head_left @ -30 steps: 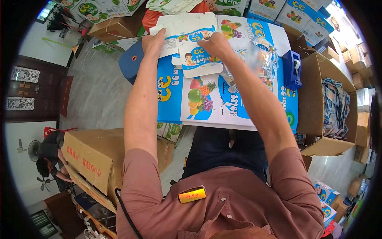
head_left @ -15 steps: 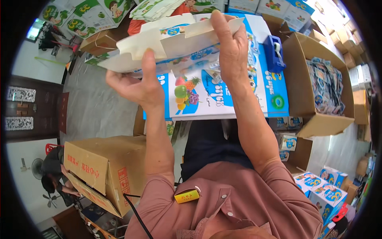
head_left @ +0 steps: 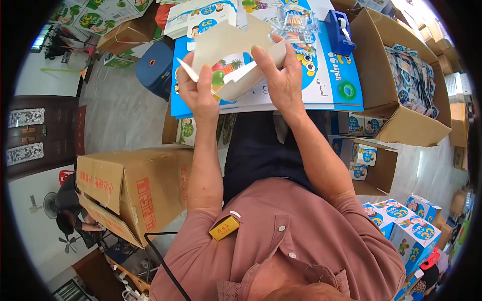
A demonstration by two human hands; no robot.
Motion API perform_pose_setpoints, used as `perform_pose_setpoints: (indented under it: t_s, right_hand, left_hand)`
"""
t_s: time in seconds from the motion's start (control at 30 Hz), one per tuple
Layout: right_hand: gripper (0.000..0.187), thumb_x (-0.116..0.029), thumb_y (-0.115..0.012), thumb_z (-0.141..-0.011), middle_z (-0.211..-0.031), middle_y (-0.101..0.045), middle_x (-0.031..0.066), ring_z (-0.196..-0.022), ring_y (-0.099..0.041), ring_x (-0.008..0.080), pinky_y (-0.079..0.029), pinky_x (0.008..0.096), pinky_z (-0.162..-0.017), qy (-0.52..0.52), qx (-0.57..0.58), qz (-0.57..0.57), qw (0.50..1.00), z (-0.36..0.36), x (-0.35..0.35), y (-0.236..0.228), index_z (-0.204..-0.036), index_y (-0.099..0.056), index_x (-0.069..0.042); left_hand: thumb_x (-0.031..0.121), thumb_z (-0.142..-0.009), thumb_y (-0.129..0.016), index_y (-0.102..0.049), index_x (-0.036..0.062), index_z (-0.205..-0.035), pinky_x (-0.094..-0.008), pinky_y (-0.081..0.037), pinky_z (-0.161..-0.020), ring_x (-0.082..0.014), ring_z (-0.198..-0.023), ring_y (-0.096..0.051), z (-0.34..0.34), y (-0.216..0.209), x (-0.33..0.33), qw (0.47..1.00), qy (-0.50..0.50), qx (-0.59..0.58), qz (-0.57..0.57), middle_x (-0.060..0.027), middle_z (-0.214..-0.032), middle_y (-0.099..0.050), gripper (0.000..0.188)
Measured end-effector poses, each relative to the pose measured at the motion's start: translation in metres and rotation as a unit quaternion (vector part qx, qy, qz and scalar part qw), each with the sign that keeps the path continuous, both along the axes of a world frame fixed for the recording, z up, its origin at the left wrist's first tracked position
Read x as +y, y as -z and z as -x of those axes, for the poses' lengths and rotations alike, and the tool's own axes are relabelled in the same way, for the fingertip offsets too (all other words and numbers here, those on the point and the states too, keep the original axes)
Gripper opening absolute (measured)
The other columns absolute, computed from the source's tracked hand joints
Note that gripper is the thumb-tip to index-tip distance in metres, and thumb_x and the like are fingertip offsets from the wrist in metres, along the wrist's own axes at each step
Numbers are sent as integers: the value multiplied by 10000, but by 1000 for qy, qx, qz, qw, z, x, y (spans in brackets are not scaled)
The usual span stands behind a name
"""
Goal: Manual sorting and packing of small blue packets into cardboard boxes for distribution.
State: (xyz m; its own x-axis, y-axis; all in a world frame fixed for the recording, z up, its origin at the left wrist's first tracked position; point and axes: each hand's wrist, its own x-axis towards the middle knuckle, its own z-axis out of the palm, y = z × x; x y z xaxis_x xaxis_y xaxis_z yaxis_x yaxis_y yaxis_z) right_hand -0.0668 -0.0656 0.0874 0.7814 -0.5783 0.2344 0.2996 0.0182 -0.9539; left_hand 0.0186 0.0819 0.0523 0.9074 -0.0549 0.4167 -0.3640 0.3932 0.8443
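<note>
Between my hands is a small folding carton point(head_left: 213, 45), its plain white inside and raised flaps showing. It is opened out into a tube, and the fruit print on the blue-and-white printed sheet point(head_left: 321, 93) shows through it. My left hand point(head_left: 200, 98) grips the left side, thumb inside and fingers behind. At the right side my right hand point(head_left: 284, 83) pinches a panel between thumb and fingers. Just beyond that hand lie clear-wrapped packets point(head_left: 296, 27). A stack of flat white cartons point(head_left: 181, 20) lies past my left hand.
A blue tape dispenser point(head_left: 341, 35) and a green tape roll point(head_left: 347, 90) sit at the table's right. Beside them stands a cardboard box point(head_left: 369, 65) full of small packets. A large brown carton point(head_left: 130, 180) stands at lower left, near another person point(head_left: 73, 205). A blue bin point(head_left: 153, 70) is left of the table.
The carton has gone from nearly flat to opened out and tilted, and has come lower over the sheet. Both hands have drawn closer together, uncovering the packets and the carton stack.
</note>
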Motion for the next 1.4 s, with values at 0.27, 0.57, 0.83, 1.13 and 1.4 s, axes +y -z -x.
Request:
perform_pose_setpoints:
  t_s: [0.27,0.57,0.83,1.13,1.4]
  right_hand:
    - [817,-404,-818,-849,-1166,-691,232,-1030,-710,298,-573,381,-875,91,202,238,946,-4,-13,45,-1424,-479,68]
    - [750,-232,-814,-862,-1329,-638,267,-1220,-653,381,-533,425,-1010,59,224,233,944,-10,-16,55,-1481,-458,0]
    - [384,-220,-817,-858,-1425,-585,220,-1416,-485,353,-388,403,-1165,-170,32,18,985,-19,-75,43,-1192,-706,-67]
    - [497,-150,-816,-817,-1272,-668,106,-1177,-628,199,-516,331,-1000,-197,190,294,916,-50,-75,41,-1275,-659,-35]
    - [608,-125,-753,-849,-1293,-688,143,-1131,-667,215,-530,333,-986,-245,81,338,905,-52,-73,36,-1429,-586,-47]
  left_hand:
    - [376,-1037,-585,-369,-46,-1539,-372,-395,-1132,-231,-1344,-502,14,38,-2,994,105,8,20,-174,-1498,-493,690]
    - [270,-1035,-573,-296,-16,-1590,-370,-394,-1143,-238,-1363,-494,12,39,-7,992,115,58,-16,-182,-1500,-498,683]
    - [-4,-951,-594,-403,-3,-1521,-334,-480,-1052,-203,-1256,-576,-6,32,5,965,163,197,-56,-154,-1410,-563,601]
    - [-84,-886,-661,-578,12,-1352,-336,-514,-1012,-209,-1204,-613,-3,39,1,973,145,180,-8,-141,-1328,-621,484]
    - [-136,-845,-704,-619,24,-1269,-339,-534,-1006,-206,-1160,-639,-13,55,-1,991,98,86,21,-142,-1299,-640,462]
